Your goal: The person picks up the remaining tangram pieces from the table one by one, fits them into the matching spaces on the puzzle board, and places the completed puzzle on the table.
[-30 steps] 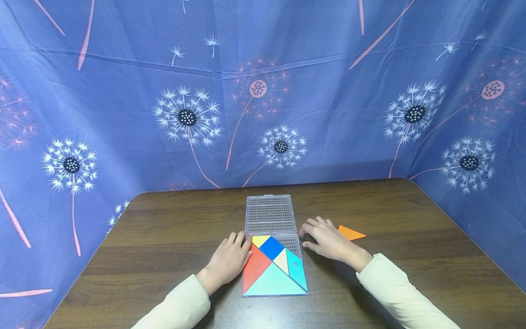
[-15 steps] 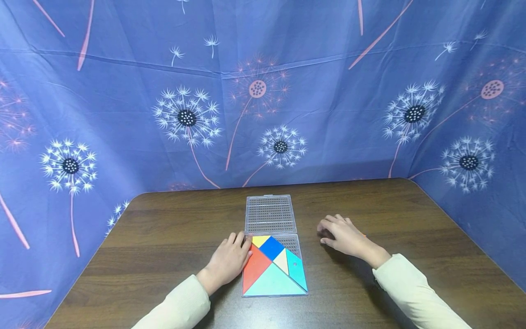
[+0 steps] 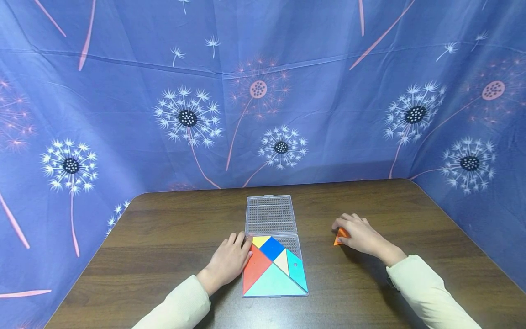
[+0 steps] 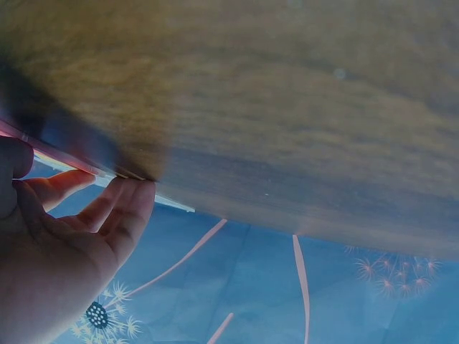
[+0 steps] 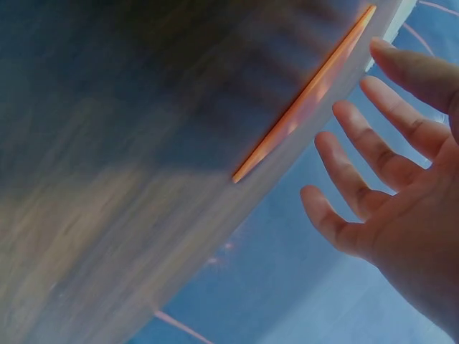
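The right hand lies on the table, well to the right of the tray. Its fingers are bent down over an orange triangle, whose left corner shows from under the fingertips. In the right wrist view the fingers look spread and fairly straight, and the triangle appears edge-on as a thin orange strip; that view is blurred. Whether the grip is clamped on the piece or merely resting on it, I cannot tell.

The left hand rests flat against the tray's left edge, fingers straight and together, the fingertips at the upper left corner. The left wrist view shows those fingers laid along the thin tray edge; nothing is pinched, so this grip is apart.

The tray is clear plastic, with its lid folded open flat on the table just behind it. Inside the tray lie a yellow piece at the upper left, a blue square beside it, a red triangle along the left side, a cream triangle near the middle, a large mint triangle along the front, and a teal piece down the right side. The upper right corner of the tray shows bare dotted plastic.

Behind the table hangs a blue cloth printed with dandelions.
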`<action>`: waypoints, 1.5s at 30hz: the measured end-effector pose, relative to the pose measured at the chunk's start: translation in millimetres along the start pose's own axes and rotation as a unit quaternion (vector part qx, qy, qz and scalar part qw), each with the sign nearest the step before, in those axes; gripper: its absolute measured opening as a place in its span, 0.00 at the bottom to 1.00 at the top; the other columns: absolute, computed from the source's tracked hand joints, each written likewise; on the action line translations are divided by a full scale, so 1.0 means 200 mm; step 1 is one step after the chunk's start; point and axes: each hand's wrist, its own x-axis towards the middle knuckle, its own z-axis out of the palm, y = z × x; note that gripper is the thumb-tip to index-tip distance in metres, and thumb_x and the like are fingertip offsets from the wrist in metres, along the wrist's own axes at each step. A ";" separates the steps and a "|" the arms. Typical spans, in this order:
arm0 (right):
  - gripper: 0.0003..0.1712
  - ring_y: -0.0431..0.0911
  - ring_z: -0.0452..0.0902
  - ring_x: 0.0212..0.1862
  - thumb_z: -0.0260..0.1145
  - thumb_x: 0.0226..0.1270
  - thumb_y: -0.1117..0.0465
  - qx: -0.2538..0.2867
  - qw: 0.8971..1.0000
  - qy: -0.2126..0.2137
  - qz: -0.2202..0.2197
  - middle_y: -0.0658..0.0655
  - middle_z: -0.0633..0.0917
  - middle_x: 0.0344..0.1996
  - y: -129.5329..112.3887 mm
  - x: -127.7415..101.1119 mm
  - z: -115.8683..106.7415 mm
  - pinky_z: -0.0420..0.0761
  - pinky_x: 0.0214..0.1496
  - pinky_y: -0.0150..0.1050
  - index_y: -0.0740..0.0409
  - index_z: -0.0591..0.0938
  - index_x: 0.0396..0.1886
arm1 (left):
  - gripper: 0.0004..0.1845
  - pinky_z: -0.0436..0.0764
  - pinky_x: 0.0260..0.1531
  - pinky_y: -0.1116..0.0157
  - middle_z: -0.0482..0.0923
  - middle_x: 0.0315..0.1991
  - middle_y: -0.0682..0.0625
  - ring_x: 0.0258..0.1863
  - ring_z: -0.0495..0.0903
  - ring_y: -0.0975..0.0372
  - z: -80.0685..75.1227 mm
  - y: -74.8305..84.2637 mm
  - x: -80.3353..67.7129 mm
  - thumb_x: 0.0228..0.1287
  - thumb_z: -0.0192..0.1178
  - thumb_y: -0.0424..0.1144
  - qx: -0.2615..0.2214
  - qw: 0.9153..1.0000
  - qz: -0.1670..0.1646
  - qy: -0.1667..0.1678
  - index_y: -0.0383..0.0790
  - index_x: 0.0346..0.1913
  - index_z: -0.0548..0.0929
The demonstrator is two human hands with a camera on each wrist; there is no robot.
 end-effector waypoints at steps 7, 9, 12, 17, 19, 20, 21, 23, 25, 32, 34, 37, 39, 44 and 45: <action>0.16 0.50 0.71 0.39 0.73 0.43 0.65 -0.002 1.000 0.003 0.001 0.51 0.78 0.36 0.05 -0.02 -0.01 0.67 0.33 0.47 0.51 0.79 0.34 | 0.25 0.77 0.45 0.60 0.72 0.51 0.44 0.46 0.71 0.55 0.00 0.00 0.00 0.67 0.47 0.51 0.003 1.000 0.002 0.006 0.41 0.60 0.72; 0.17 0.51 0.72 0.38 0.73 0.42 0.65 -0.004 1.000 -0.002 0.002 0.51 0.78 0.37 0.05 -0.02 -0.01 0.66 0.32 0.46 0.51 0.79 0.34 | 0.24 0.77 0.44 0.60 0.72 0.50 0.44 0.46 0.71 0.55 0.01 0.00 0.00 0.66 0.48 0.51 0.005 1.000 0.003 0.010 0.41 0.60 0.72; 0.17 0.51 0.72 0.39 0.74 0.43 0.65 -0.004 1.000 -0.010 0.002 0.52 0.78 0.38 0.06 -0.03 -0.01 0.67 0.32 0.47 0.51 0.79 0.35 | 0.24 0.77 0.44 0.60 0.72 0.50 0.44 0.46 0.71 0.55 0.01 0.00 0.00 0.66 0.48 0.51 0.008 1.000 0.004 0.012 0.41 0.59 0.72; 0.18 0.52 0.72 0.39 0.73 0.43 0.66 0.000 1.000 -0.022 0.001 0.53 0.78 0.39 0.06 -0.03 -0.01 0.67 0.33 0.48 0.52 0.79 0.36 | 0.24 0.77 0.44 0.60 0.72 0.51 0.44 0.46 0.71 0.55 0.01 0.00 0.00 0.67 0.47 0.51 0.006 1.000 0.004 0.009 0.41 0.59 0.72; 0.18 0.52 0.72 0.39 0.73 0.43 0.66 0.002 1.000 -0.025 -0.001 0.54 0.79 0.40 0.06 -0.03 -0.01 0.68 0.33 0.49 0.52 0.79 0.37 | 0.24 0.77 0.44 0.60 0.72 0.51 0.44 0.46 0.71 0.55 0.01 0.00 0.00 0.67 0.47 0.51 0.004 1.000 0.002 0.008 0.41 0.59 0.72; 0.19 0.52 0.72 0.40 0.73 0.43 0.67 0.003 1.000 -0.027 -0.001 0.54 0.79 0.40 0.06 -0.03 -0.01 0.68 0.34 0.50 0.52 0.79 0.37 | 0.24 0.77 0.45 0.60 0.72 0.51 0.44 0.46 0.71 0.55 0.01 0.00 0.00 0.67 0.47 0.51 0.004 1.000 0.002 0.007 0.41 0.59 0.72; 0.19 0.53 0.72 0.40 0.73 0.43 0.67 0.005 1.000 -0.028 -0.002 0.54 0.79 0.41 0.06 -0.03 -0.01 0.69 0.34 0.51 0.52 0.79 0.38 | 0.24 0.77 0.45 0.59 0.72 0.51 0.44 0.47 0.71 0.55 0.01 0.00 0.00 0.67 0.47 0.51 0.003 1.000 0.001 0.006 0.42 0.60 0.72; 0.19 0.53 0.72 0.40 0.73 0.43 0.67 0.005 1.000 -0.029 -0.005 0.54 0.79 0.42 0.06 -0.03 -0.01 0.69 0.34 0.52 0.52 0.79 0.38 | 0.24 0.77 0.45 0.59 0.72 0.51 0.44 0.47 0.71 0.55 0.01 0.00 0.00 0.66 0.47 0.52 0.002 1.000 0.001 0.006 0.42 0.60 0.72; 0.19 0.53 0.72 0.41 0.72 0.43 0.68 0.005 1.000 -0.027 -0.008 0.54 0.79 0.42 0.06 -0.03 -0.01 0.69 0.34 0.52 0.52 0.80 0.37 | 0.24 0.77 0.45 0.59 0.72 0.51 0.44 0.47 0.71 0.55 0.01 0.00 0.00 0.66 0.47 0.52 0.002 1.000 0.000 0.005 0.42 0.60 0.72; 0.19 0.53 0.72 0.41 0.73 0.42 0.67 -0.001 1.000 -0.019 -0.007 0.54 0.79 0.42 0.07 -0.03 0.00 0.67 0.34 0.48 0.52 0.80 0.37 | 0.24 0.77 0.44 0.60 0.72 0.51 0.44 0.46 0.71 0.55 0.00 0.00 0.00 0.67 0.47 0.51 0.007 1.000 0.001 0.006 0.41 0.60 0.72; 0.18 0.53 0.72 0.41 0.73 0.43 0.67 -0.004 1.000 -0.017 -0.004 0.54 0.79 0.41 0.07 -0.03 0.00 0.67 0.34 0.49 0.53 0.80 0.37 | 0.24 0.77 0.44 0.60 0.71 0.51 0.44 0.46 0.71 0.55 0.00 0.00 0.00 0.67 0.47 0.51 0.007 1.000 0.000 0.006 0.42 0.60 0.72; 0.17 0.53 0.72 0.42 0.73 0.44 0.64 -0.011 1.000 -0.016 0.005 0.53 0.79 0.41 0.07 -0.03 0.01 0.67 0.35 0.49 0.52 0.80 0.37 | 0.24 0.77 0.44 0.60 0.71 0.51 0.44 0.46 0.71 0.55 0.00 0.00 0.00 0.67 0.47 0.51 0.007 1.000 0.000 0.004 0.41 0.60 0.72; 0.16 0.53 0.72 0.42 0.73 0.45 0.62 -0.014 1.000 -0.017 0.010 0.53 0.79 0.41 0.08 -0.04 0.01 0.67 0.36 0.49 0.52 0.80 0.37 | 0.24 0.77 0.44 0.60 0.71 0.51 0.44 0.46 0.71 0.55 0.00 0.00 0.00 0.67 0.47 0.52 0.006 1.000 0.000 0.004 0.41 0.60 0.72; 0.15 0.54 0.71 0.42 0.72 0.48 0.58 -0.026 1.000 -0.010 0.015 0.54 0.79 0.40 0.08 -0.04 0.01 0.67 0.37 0.51 0.53 0.80 0.37 | 0.25 0.77 0.44 0.61 0.72 0.51 0.44 0.46 0.71 0.55 0.00 0.00 0.00 0.66 0.48 0.52 0.002 1.000 0.002 0.006 0.41 0.60 0.72; 0.15 0.54 0.71 0.42 0.71 0.48 0.57 -0.028 0.999 -0.008 0.016 0.54 0.79 0.40 0.08 -0.04 0.01 0.67 0.37 0.52 0.53 0.80 0.37 | 0.25 0.77 0.44 0.61 0.71 0.51 0.44 0.46 0.71 0.55 0.00 0.00 0.00 0.66 0.48 0.52 0.002 1.000 0.003 0.007 0.41 0.60 0.72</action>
